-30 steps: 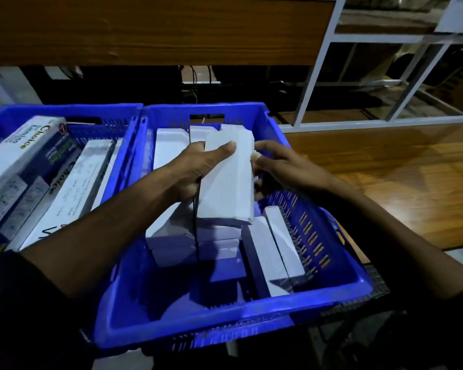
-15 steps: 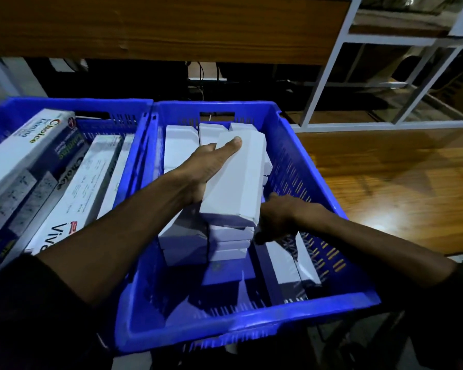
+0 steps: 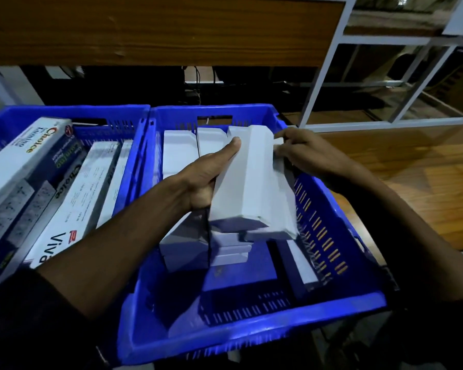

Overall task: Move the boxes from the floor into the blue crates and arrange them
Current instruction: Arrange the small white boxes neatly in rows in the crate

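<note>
Both hands are in the right crate point(image 3: 251, 329), mid-frame, working on a white box point(image 3: 245, 182) that sits tilted on top of the stack. The left hand point(image 3: 206, 177) grips it along its left side, thumb laid up the face, fingers hidden behind. The right hand point(image 3: 302, 153) pinches the far right edge, either of this box or of a second white one point(image 3: 285, 198) lying just under and beside it; I cannot tell which. The hands are apart, one on each side of the box.

Progress looks good. Below the held box there are already two rows of white boxes point(image 3: 179, 153) packed at the back of the crate, and a couple more point(image 3: 302, 263) stand on edge against the right wall. The near part of the crate floor is bare, so there is room left. The left crate point(image 3: 64, 113), at the left edge of the frame, looks nearly full of long printed cartons point(image 3: 72, 204) lying side by side.

Left to do, I'd say: settle this box flat and square with its neighbours. The floor is out of view, so I can't say how many remain there.
</note>
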{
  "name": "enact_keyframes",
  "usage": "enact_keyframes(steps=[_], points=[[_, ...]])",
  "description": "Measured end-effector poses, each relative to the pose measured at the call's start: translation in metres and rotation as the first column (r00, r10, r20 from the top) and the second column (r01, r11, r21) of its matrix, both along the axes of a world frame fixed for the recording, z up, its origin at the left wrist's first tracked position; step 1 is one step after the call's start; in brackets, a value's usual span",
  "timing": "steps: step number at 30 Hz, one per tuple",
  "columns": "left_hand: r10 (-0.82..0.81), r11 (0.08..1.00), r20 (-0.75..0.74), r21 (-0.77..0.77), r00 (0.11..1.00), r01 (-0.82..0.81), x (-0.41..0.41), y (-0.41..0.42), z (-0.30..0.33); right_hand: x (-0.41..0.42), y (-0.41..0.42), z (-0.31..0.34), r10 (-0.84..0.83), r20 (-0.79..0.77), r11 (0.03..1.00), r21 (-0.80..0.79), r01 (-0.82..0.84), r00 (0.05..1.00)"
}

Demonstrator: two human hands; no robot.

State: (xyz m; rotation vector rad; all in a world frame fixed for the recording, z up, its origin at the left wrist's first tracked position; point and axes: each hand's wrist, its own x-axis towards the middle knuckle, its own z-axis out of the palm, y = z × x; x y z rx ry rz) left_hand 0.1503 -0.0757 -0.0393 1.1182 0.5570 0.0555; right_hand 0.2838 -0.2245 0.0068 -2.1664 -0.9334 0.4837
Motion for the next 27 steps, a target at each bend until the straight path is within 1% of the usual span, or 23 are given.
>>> enact_keyframes(steps=[2,3,6,8,9,10,11,12,13,14,15,16,17,19,20,22,24,26,27], points=[[-0.002,0.999,0.005,-0.05,1.0,0.002,-0.001,0.002,0.0,-0.002,0.003,-0.007,-0.004,-0.227,0.994,0.108,0.029,0.974],[-0.004,0.997,0.001,-0.073,1.0,0.004,-0.002,0.005,0.0,-0.003,0.005,-0.012,0.005,-0.307,0.988,0.149,0.043,0.952],[-0.009,0.996,-0.018,-0.084,1.0,0.007,-0.004,0.013,0.001,-0.004,0.011,-0.027,-0.003,-0.513,0.957,0.248,0.152,0.858],[0.003,0.997,-0.035,-0.073,0.999,-0.006,-0.004,0.017,0.0,0.001,0.012,-0.033,-0.023,-0.621,0.948,0.235,0.215,0.783],[0.01,0.998,-0.039,-0.067,0.999,-0.012,-0.004,0.017,0.0,0.004,0.013,-0.039,-0.032,-0.608,0.962,0.196,0.19,0.793],[0.019,0.998,-0.039,-0.064,0.999,-0.021,-0.004,0.018,0.0,0.006,0.015,-0.045,-0.033,-0.478,0.988,0.116,0.1,0.878],[0.029,0.997,-0.038,-0.071,0.999,-0.032,-0.004,0.019,0.001,0.008,0.017,-0.054,0.037,-0.226,0.996,-0.068,-0.053,0.973],[0.042,0.996,-0.04,-0.077,0.998,-0.045,-0.003,0.019,0.001,0.005,0.019,-0.062,0.182,0.02,0.934,-0.318,-0.166,0.983],[0.053,0.995,-0.045,-0.078,0.998,-0.057,-0.003,0.02,0.001,0.0,0.019,-0.072,0.363,0.205,0.8,-0.569,-0.191,0.909],[0.064,0.995,-0.05,-0.071,0.997,-0.068,-0.002,0.02,0.001,-0.005,0.017,-0.079,0.52,0.274,0.647,-0.745,-0.163,0.809],[0.069,0.996,-0.051,-0.061,0.996,-0.072,-0.002,0.021,0.001,-0.011,0.013,-0.082,0.615,0.258,0.52,-0.843,-0.138,0.745],[0.066,0.996,-0.049,-0.052,0.997,-0.069,-0.002,0.021,0.001,-0.018,0.01,-0.084,0.667,0.238,0.447,-0.886,-0.123,0.706],[0.059,0.997,-0.045,-0.051,0.997,-0.061,-0.003,0.02,0.001,-0.021,0.009,-0.086,0.689,0.221,0.413,-0.902,-0.124,0.69],[0.049,0.997,-0.044,-0.051,0.998,-0.051,-0.003,0.019,0.001,-0.016,0.008,-0.095,0.69,0.185,0.398,-0.905,-0.153,0.7],[0.048,0.998,-0.044,-0.048,0.998,-0.05,-0.004,0.019,0.001,-0.016,0.01,-0.098,0.68,0.122,0.368,-0.91,-0.192,0.723],[0.049,0.998,-0.045,-0.037,0.998,-0.051,-0.003,0.019,0.0,-0.016,0.014,-0.101,0.659,0.001,0.337,-0.894,-0.294,0.753],[0.052,0.998,-0.045,-0.033,0.998,-0.053,-0.003,0.019,0.0,-0.016,0.016,-0.093,0.635,-0.029,0.368,-0.868,-0.335,0.772],[0.058,0.998,-0.045,-0.032,0.997,-0.059,-0.003,0.019,0.0,-0.013,0.016,-0.084,0.582,0.019,0.467,-0.826,-0.315,0.813],[0.059,0.998,-0.045,-0.031,0.997,-0.061,-0.003,0.019,0.0,-0.011,0.016,-0.082,0.56,0.073,0.533,-0.795,-0.291,0.826]])
